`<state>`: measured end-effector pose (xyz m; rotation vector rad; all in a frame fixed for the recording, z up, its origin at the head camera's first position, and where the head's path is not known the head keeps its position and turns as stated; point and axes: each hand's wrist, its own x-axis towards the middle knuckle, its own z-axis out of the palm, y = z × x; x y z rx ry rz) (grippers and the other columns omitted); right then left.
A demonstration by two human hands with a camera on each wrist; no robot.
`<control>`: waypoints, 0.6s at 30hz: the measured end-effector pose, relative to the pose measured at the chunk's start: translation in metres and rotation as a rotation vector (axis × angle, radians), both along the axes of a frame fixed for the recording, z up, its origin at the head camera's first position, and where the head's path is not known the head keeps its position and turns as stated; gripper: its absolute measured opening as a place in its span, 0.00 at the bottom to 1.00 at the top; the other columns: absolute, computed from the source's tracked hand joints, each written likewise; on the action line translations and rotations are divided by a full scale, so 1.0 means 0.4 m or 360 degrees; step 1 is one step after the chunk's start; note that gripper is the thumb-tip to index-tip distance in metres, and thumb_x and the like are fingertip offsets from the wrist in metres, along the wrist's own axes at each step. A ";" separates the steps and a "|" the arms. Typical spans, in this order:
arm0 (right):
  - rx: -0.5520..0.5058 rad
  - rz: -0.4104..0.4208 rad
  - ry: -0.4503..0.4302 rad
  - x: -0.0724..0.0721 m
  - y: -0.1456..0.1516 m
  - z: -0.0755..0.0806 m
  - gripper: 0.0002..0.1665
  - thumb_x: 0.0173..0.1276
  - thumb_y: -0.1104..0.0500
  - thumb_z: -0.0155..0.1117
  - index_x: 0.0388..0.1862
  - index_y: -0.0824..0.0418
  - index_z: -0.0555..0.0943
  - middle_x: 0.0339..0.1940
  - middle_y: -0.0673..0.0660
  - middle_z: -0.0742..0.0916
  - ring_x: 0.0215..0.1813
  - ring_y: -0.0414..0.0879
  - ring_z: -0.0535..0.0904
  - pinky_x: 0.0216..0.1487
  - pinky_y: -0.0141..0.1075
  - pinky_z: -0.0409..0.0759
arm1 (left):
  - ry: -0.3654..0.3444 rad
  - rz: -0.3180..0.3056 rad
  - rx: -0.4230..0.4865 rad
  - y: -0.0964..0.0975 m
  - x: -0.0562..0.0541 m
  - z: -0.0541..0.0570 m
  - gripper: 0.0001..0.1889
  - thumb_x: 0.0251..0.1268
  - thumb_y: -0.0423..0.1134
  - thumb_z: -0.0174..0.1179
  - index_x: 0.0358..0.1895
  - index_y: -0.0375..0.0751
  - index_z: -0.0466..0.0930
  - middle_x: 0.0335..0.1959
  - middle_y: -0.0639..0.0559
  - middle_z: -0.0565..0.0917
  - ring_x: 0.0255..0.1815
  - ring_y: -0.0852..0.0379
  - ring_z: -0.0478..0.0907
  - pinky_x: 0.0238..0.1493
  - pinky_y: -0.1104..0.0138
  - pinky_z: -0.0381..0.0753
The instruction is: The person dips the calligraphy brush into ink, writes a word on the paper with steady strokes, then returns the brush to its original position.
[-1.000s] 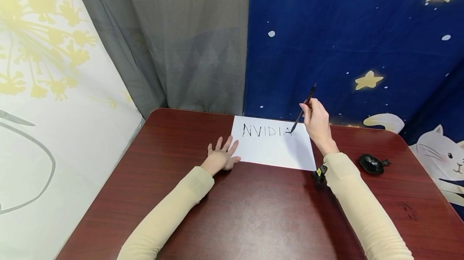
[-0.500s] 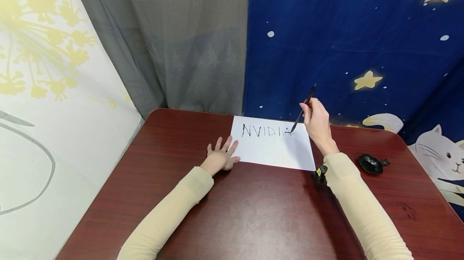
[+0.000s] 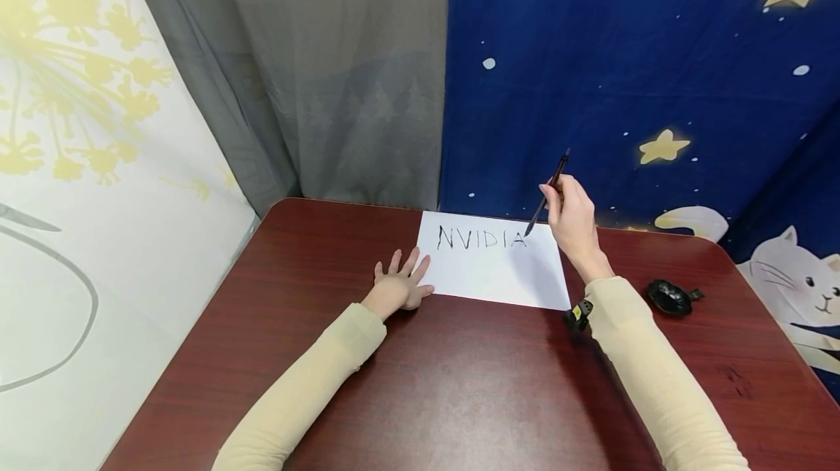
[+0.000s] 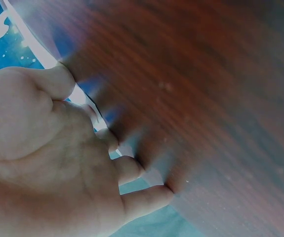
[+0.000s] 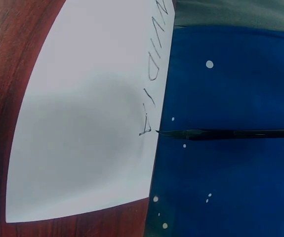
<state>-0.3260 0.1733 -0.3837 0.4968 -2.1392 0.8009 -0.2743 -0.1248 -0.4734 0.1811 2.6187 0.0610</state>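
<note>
A white sheet of paper [image 3: 488,278] lies near the table's far edge, with thin black letters NVIDIA [image 3: 482,238] along its upper part. My right hand [image 3: 573,219] pinches a dark, slender brush [image 3: 556,178] above the sheet's right side. In the right wrist view the pointed tip of the brush [image 5: 211,134] is beside the final A; whether it touches the paper I cannot tell. With fingers spread, my left hand [image 3: 402,284] rests at the sheet's left edge. The left wrist view shows the palm of that hand [image 4: 58,148] and its fingertips against the wood.
A small black dish [image 3: 671,297] with a short handle sits on the reddish-brown table [image 3: 459,383], right of my right forearm. Faint dark marks [image 3: 733,381] are on the wood nearer the right edge. A blue star-patterned curtain [image 3: 558,55] and a grey curtain [image 3: 354,77] hang behind.
The brush tip has risen slightly from the crossbar of the A, and my right hand has moved up a little with it. My left hand stays at the paper's edge.
</note>
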 end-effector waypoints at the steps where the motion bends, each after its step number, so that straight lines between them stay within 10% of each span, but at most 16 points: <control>1: 0.0002 0.0002 0.0004 0.000 0.000 0.002 0.12 0.70 0.56 0.53 0.40 0.67 0.74 0.30 0.60 0.78 0.28 0.48 0.79 0.30 0.39 0.79 | 0.0000 -0.0001 -0.0003 0.000 0.000 0.000 0.34 0.67 0.64 0.31 0.70 0.69 0.24 0.71 0.63 0.22 0.72 0.49 0.19 0.67 0.43 0.32; 18: 0.0070 0.0069 0.0082 0.015 -0.025 0.071 0.13 0.70 0.56 0.53 0.39 0.67 0.75 0.29 0.59 0.78 0.28 0.45 0.77 0.28 0.36 0.76 | -0.0014 -0.0005 -0.0025 0.002 0.006 0.012 0.34 0.66 0.66 0.29 0.69 0.69 0.22 0.71 0.65 0.21 0.72 0.51 0.19 0.67 0.43 0.31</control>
